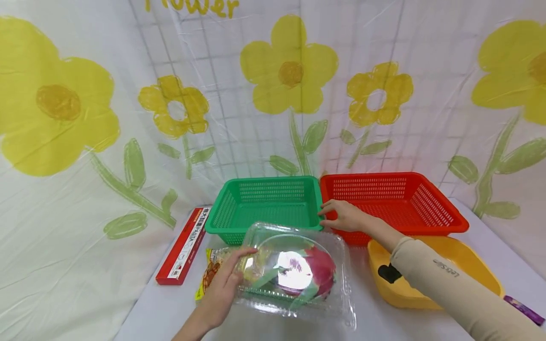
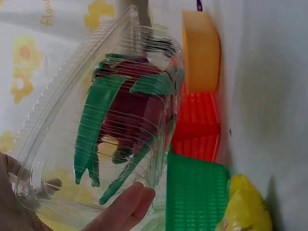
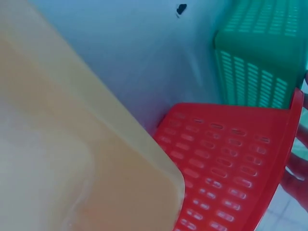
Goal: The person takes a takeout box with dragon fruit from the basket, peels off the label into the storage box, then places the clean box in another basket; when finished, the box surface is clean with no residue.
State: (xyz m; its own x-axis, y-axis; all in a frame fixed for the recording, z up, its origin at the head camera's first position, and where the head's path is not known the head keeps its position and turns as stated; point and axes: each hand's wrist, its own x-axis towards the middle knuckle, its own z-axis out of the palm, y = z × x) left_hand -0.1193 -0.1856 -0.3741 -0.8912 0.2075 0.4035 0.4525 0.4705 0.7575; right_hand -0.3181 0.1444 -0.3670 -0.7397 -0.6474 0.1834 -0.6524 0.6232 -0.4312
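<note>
My left hand grips the left side of a clear plastic clamshell box, held tilted above the table's near side. Inside lies a dragon fruit, dark pink with green leaf tips; in the left wrist view, its green tips show through the ribbed wall. The left thumb and fingertips press against the box from both sides. My right hand reaches over where the green basket and red basket meet. Its fingers, loosely bent, are right at the red rim and hold nothing.
A yellow basin stands under the right forearm. On the left lie a red and white pasta box and a yellow food packet, partly behind my left hand. A purple wrapper sits at the right. A flower-painted cloth hangs behind.
</note>
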